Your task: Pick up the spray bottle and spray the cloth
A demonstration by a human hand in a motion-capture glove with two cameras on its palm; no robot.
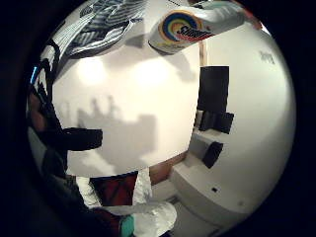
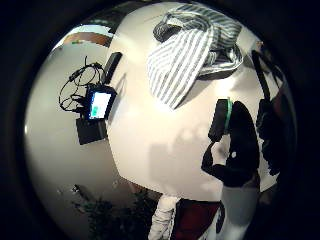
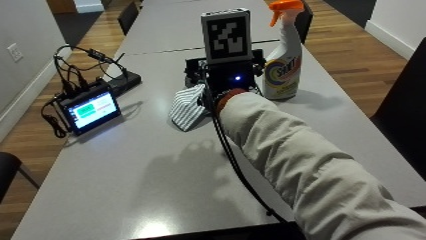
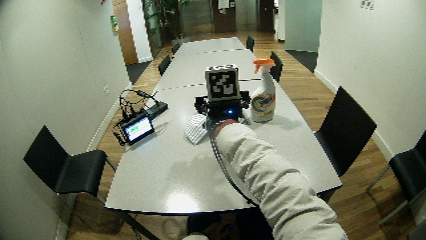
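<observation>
We're at the very start: nothing grasped, nothing sprayed yet. The white plastic spray bottle with the orange trigger head and rainbow label (image 3: 282, 55) stands upright on the long grey table (image 3: 153, 175), just beside our black-gloved right hand (image 3: 223, 82), on its right side & apart from it. The hand hovers above the tabletop btwn bottle and the grey-and-white striped cloth (image 3: 187, 107), which lies crumpled on the table on the hand's left. Finger state: can't tell, hidden behind the rig on the glove. Palm views show bare tabletop under the palm, so nothing held, we judge. Left to do: reach over, grip the bottle, lift, aim at cloth, squeeze the trigger. A small lit screen (image 3: 90, 110) sits well off to the left.
</observation>
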